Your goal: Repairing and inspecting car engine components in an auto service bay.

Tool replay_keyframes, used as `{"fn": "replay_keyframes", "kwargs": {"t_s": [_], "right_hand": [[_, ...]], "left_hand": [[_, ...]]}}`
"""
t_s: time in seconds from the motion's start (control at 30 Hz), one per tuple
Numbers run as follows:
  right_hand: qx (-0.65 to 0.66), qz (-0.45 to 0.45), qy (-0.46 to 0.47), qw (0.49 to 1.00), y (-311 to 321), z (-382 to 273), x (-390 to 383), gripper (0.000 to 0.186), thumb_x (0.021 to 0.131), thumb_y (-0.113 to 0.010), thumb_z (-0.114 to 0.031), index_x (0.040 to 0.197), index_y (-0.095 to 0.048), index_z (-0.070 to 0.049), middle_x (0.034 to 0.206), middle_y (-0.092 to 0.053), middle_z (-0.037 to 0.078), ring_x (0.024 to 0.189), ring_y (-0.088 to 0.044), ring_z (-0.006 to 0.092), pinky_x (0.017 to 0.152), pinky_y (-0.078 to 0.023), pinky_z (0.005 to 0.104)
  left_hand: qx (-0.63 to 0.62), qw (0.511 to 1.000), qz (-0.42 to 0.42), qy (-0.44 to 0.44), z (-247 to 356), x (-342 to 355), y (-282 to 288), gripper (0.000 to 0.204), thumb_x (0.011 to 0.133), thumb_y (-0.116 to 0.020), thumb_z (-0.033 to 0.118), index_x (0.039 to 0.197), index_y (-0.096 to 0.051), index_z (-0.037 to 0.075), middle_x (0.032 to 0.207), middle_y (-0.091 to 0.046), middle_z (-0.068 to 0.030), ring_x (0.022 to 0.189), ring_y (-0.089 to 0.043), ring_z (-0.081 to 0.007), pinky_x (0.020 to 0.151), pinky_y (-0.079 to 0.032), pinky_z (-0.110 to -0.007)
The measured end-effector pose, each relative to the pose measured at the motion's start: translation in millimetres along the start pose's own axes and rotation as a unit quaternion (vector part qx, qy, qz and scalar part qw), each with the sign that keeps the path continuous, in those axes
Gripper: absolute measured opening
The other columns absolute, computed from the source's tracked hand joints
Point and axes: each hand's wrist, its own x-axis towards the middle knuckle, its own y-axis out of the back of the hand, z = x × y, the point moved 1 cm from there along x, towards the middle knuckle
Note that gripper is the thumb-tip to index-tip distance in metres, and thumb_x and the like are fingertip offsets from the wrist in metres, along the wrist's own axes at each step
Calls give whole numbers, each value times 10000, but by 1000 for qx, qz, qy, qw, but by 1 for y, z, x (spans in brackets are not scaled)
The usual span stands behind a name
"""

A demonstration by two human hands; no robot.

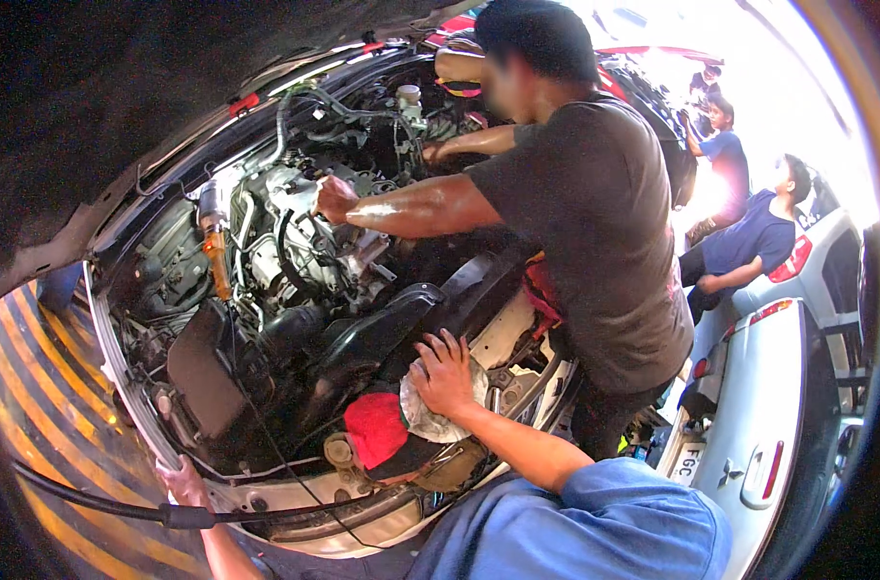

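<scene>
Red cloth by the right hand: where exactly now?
In the head view, the red cloth lies low, left of centre, at the engine bay's front edge, left of the pale cloth under the right hand.

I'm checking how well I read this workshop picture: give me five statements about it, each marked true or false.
1. The right hand rests on a pale cloth with its fingers spread. True.
2. The left hand reaches deep into the engine bay. False: it is at the outer edge of the car body.
3. A red cloth lies beside the pale one. True.
4. The floor at the picture's left is plain white. False: it has yellow and dark stripes.
5. The co-worker in the dark shirt has both arms over the engine bay. True.
</scene>
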Motion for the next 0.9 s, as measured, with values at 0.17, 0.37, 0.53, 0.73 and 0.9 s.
{"fn": "replay_keyframes", "kwargs": {"t_s": [0.17,0.37,0.53,0.73,0.9], "right_hand": [[-2,0,5,1000,-3,1,0,457,975,-591,-370,1325,-645,-82,1437,-546,143,1459,-360,371,1235,-184,619],[-14,8,13,1000,-5,2,0,453,957,-615,-360,1314,-649,-84,1429,-544,142,1449,-371,374,1227,-198,624],[-14,11,14,1000,-4,2,0,438,951,-615,-344,1308,-651,-92,1433,-549,134,1449,-379,371,1225,-209,617],[-6,15,5,1000,-4,0,0,419,945,-607,-314,1305,-650,-103,1429,-563,116,1451,-385,368,1227,-204,611],[-21,-7,-2,1000,-4,2,0,458,961,-608,-361,1324,-644,-85,1455,-539,128,1466,-359,367,1233,-204,615]], "left_hand": [[24,998,-33,42,11,-7,9,723,856,-803,332,1427,-497,11,1242,-665,-288,1149,-632,-479,988,-490,-549],[33,998,-22,46,21,-9,16,685,830,-802,310,1388,-539,12,1263,-672,-264,1160,-647,-455,977,-512,-513],[53,998,-3,37,19,-7,11,656,827,-807,302,1363,-550,26,1244,-677,-243,1142,-657,-439,958,-521,-500],[40,999,-13,32,21,-8,14,625,822,-806,275,1339,-558,25,1216,-678,-257,1127,-659,-442,939,-528,-506],[47,999,5,24,22,-9,12,606,825,-798,271,1325,-565,21,1185,-687,-271,1105,-661,-461,939,-525,-526]]}}
